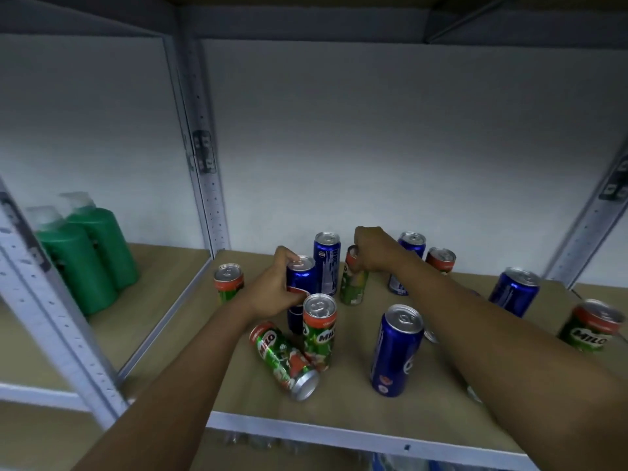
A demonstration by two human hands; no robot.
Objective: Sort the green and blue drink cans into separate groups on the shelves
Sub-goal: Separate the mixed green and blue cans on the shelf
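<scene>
Green Milo cans and blue cans stand mixed on the wooden shelf (356,396). My left hand (275,288) grips a blue can (301,280) near its top, at the shelf's middle left. My right hand (375,249) holds the top of a green can (353,283), which tilts slightly. Just in front stands an upright green can (319,331), and another green can (285,360) lies on its side against it. A tall blue can (396,351) stands at the front centre. Behind my hands stands a further blue can (327,260).
A green can (228,282) stands at the left edge. At the right are a blue can (515,292) and green cans (589,326) (440,260). Another blue can (406,263) is partly behind my right arm. Two green pump bottles (88,256) fill the left bay beyond the metal upright (207,185).
</scene>
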